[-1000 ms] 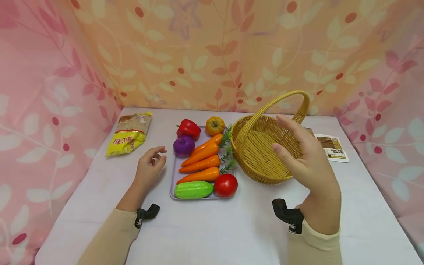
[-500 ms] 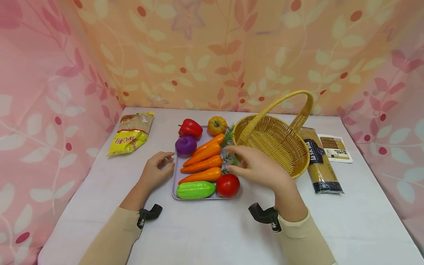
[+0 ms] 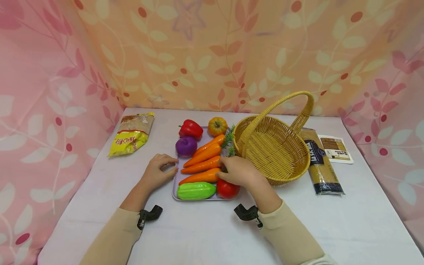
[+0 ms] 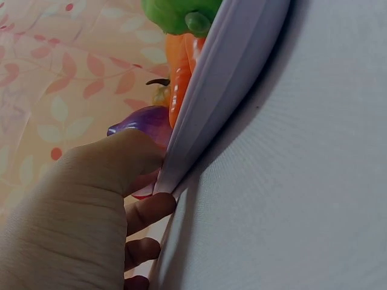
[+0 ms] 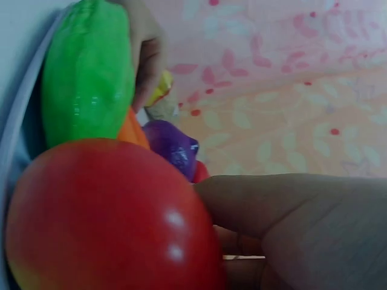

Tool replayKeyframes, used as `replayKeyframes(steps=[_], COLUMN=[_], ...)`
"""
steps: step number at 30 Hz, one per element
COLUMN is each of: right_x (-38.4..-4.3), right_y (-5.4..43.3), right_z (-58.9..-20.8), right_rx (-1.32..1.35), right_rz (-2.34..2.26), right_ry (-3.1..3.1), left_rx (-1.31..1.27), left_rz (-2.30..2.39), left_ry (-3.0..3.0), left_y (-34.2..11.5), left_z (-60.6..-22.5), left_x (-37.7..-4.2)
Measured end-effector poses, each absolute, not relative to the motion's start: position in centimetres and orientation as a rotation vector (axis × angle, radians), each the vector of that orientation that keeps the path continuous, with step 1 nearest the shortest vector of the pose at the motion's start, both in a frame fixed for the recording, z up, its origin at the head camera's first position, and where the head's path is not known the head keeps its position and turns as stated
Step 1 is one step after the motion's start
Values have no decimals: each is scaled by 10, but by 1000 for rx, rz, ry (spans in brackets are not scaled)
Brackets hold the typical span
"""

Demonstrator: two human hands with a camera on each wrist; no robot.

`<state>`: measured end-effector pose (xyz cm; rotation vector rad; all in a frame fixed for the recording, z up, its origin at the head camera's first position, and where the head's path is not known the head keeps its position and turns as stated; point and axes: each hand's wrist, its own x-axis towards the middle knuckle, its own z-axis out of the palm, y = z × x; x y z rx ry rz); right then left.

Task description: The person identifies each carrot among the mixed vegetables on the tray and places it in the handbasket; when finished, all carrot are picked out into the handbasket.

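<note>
On a lavender tray (image 3: 177,189) lie several orange carrots (image 3: 198,177) with green tops, a green ridged vegetable (image 3: 196,191), a red tomato (image 3: 228,189), a purple onion-like vegetable (image 3: 186,146), a red bell pepper (image 3: 191,129) and a small orange pumpkin (image 3: 217,126). My left hand (image 3: 159,170) is at the tray's left rim, its thumb and fingertips apart; in the left wrist view the fingers come up against the rim. Over the carrots' leafy ends is my right hand (image 3: 239,171), thumb and index finger spread beside the nearest carrots. Its other fingertips are hidden.
Right of the tray a yellow wicker basket (image 3: 269,154) with a tall handle stands close by. Beyond it lie a pasta packet (image 3: 321,165) and a white-brown packet (image 3: 336,149). A yellow bag (image 3: 131,134) lies at back left. Patterned curtains enclose the white table (image 3: 205,232).
My right hand has come left and down from over the basket to the carrots' leafy ends. The left hand has shifted slightly right to the tray's rim.
</note>
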<state>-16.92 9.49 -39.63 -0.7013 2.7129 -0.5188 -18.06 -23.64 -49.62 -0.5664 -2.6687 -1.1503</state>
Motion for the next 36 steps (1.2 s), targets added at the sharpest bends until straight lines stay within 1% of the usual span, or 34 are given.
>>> replayKeyframes(steps=[7, 11, 16, 21, 26, 33, 36], right_x=[-169, -169, -167, -157, -138, -112, -99], right_y=[89, 89, 89, 89, 97, 124, 140], right_z=[-405, -405, -397, -381, -354, -316, -302], right_rx=[-688, -707, -753, -862, -943, -1108, -1135], right_rz=[-412, -452, -548, -600, -723, -1050, -1143], right_ry=[2767, 2762, 2779, 2850, 2905, 2954, 2991], left_rx=[-556, -558, -567, -562, -579, -597, -580], left_rz=[-1125, -1119, -1139, -1144, -1132, -1141, -1144], left_ry=[-2666, -2661, -2658, -2661, -2662, -2640, -2662], left_y=[-237, -237, -236, -235, -235, -235, -236], left_z=[-500, -501, -498, -496, -495, -494, -494], left_x=[-181, -181, -180, -180, -181, -181, -180])
